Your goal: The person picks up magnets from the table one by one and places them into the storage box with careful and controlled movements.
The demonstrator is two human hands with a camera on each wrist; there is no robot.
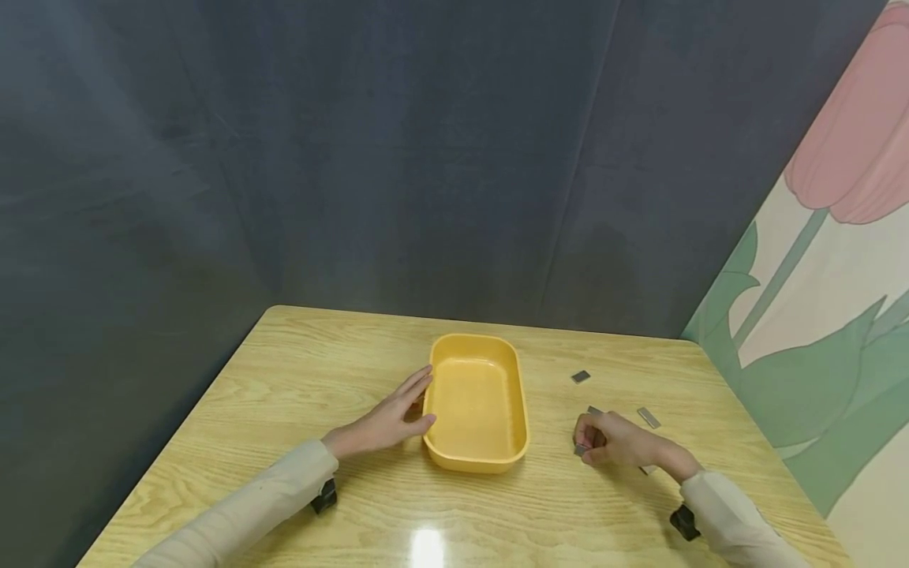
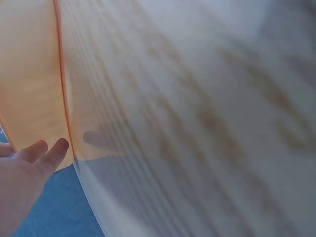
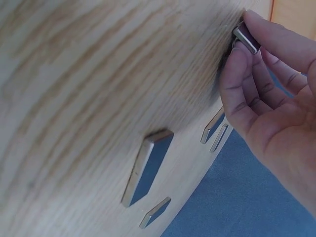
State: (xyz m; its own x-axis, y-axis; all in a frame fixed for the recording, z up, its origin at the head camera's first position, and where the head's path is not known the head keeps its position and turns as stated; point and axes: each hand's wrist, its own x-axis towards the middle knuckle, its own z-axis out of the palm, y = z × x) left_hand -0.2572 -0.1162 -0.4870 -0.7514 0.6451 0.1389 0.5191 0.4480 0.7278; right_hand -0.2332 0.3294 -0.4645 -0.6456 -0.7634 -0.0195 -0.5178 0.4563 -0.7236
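Head view: the left hand (image 1: 387,422), thumb spread from fingers, touches the tray (image 1: 476,410), probably steadying it; the right hand (image 1: 618,442) pinches a block (image 1: 580,450), likely because it's small.

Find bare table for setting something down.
The table is bare beyond the left hand, left of the yellow tray, and on the near side, between the sleeves. Crowded: around the right hand, among metal pieces.

A dark blue curtain (image 1: 426,158) hangs behind a wood-grain table (image 1: 319,355), beside a tulip-painted wall (image 1: 859,268).
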